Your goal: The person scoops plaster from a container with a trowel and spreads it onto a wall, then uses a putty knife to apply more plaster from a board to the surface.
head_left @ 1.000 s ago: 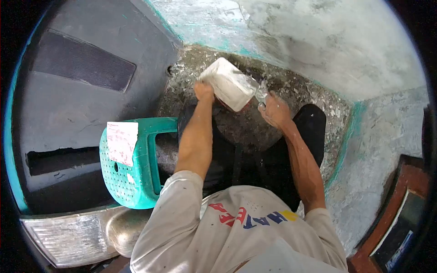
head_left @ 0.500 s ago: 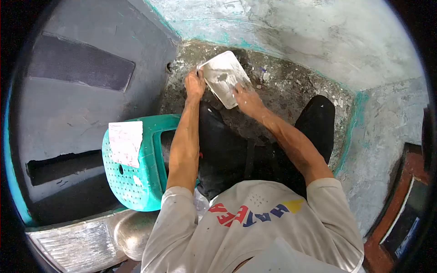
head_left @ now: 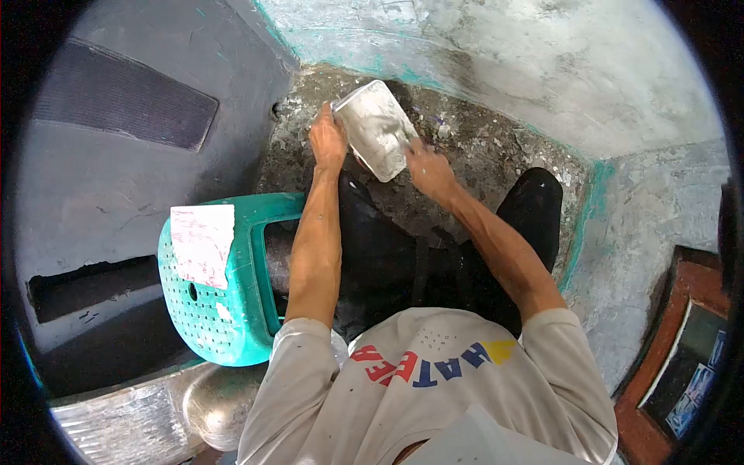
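White tub (head_left: 356, 95) is slanting over the rough floor (head_left: 496, 136), holding pale paste (head_left: 376, 124). Left hand (head_left: 328, 142) is gripping its corner rim; right hand (head_left: 431, 172) is curling opposite, contents blurred, cannot tell. Walls probably flexing, smeared parts slippery; dry rim seeming surest.

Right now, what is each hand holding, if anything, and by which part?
The left hand holds the white tub by its left rim. The right hand is at the tub's right side; blur hides whether it grips anything.
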Available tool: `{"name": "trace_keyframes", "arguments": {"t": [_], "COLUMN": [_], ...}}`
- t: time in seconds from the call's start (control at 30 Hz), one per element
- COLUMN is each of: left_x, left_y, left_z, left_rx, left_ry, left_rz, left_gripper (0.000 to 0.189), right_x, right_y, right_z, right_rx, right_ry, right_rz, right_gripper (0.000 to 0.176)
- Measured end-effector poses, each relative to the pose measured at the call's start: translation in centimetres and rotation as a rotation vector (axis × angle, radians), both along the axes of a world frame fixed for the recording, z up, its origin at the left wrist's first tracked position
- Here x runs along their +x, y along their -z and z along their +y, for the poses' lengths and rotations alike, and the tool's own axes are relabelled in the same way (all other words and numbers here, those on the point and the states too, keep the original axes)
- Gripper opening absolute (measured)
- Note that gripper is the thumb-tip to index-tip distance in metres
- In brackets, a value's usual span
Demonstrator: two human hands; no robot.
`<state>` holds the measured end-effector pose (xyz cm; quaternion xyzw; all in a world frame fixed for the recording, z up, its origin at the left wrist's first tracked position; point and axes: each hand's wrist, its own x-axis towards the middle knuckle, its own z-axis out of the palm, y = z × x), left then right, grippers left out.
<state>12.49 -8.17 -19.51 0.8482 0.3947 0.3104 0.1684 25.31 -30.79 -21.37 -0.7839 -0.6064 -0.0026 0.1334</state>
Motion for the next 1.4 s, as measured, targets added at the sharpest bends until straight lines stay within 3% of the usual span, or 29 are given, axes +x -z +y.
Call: {"name": "trace_keyframes", "arguments": {"t": [0.03,0.17,0.23,0.33,0.47,0.6,0.67,0.8,0.83,0.93,1.03,1.23,1.33,1.4], "left_x": [0.0,0.9,1.0,1.3,0.7,1.2,1.3,1.3,1.3,1.5,1.4,1.4,1.6,1.2], "left_y": [-0.2,-1.5,-1.2,-0.8,0.2,-0.7,-0.3,-0.5,-0.5,-0.3,0.0,-0.6,-0.7,-0.8], "left_z": [-0.1,-1.0,-1.2,-0.8,-0.4,-0.7,-0.8,-1.1,-0.7,-0.7,-1.7,-1.3,-0.9,-1.5], "left_rx": [-0.062,-0.073,-0.089,-0.051,-0.101,-0.111,-0.054,-0.024,-0.021,-0.086,-0.003,-0.041,-0.125,-0.048], "left_ry": [-0.037,-0.039,-0.027,0.013,-0.054,-0.055,-0.031,-0.005,-0.008,-0.007,0.023,0.029,-0.014,0.006], "left_rz": [0.055,0.074,0.079,0.04,0.02,0.075,0.059,0.03,0.024,0.001,0.01,0.046,0.062,0.056], "left_gripper": [0.044,0.042,0.041,0.041,0.046,0.05,0.05,0.047,0.047,0.046,0.045,0.046,0.049,0.046], "right_x": [-0.4,0.3,0.5,0.4,-1.8,-1.1,-0.3,-1.8,-2.0,-2.0,-1.6,-4.4,-3.1,-2.6], "right_y": [0.7,-2.1,-3.4,-1.4,1.9,-3.8,-4.6,0.0,2.3,1.2,-2.5,2.2,-0.9,-2.1], "right_z": [-1.4,-1.4,1.0,2.4,-2.5,-0.4,2.3,1.7,-0.2,-2.9,-1.2,-1.2,-1.9,-1.2], "right_rx": [-0.014,-0.12,-0.011,-0.043,-0.101,-0.189,0.121,-0.004,0.063,-0.12,-0.09,-0.032,-0.214,-0.085], "right_ry": [-0.038,0.02,0.072,0.07,0.026,0.089,0.083,0.104,0.051,0.13,0.206,0.182,0.132,0.151], "right_rz": [-0.001,0.067,0.032,0.019,0.069,0.067,0.019,0.013,-0.014,0.003,0.047,0.128,0.137,0.102], "right_gripper": [0.046,0.046,0.043,0.043,0.044,0.042,0.039,0.037,0.035,0.036,0.037,0.031,0.038,0.039]}}
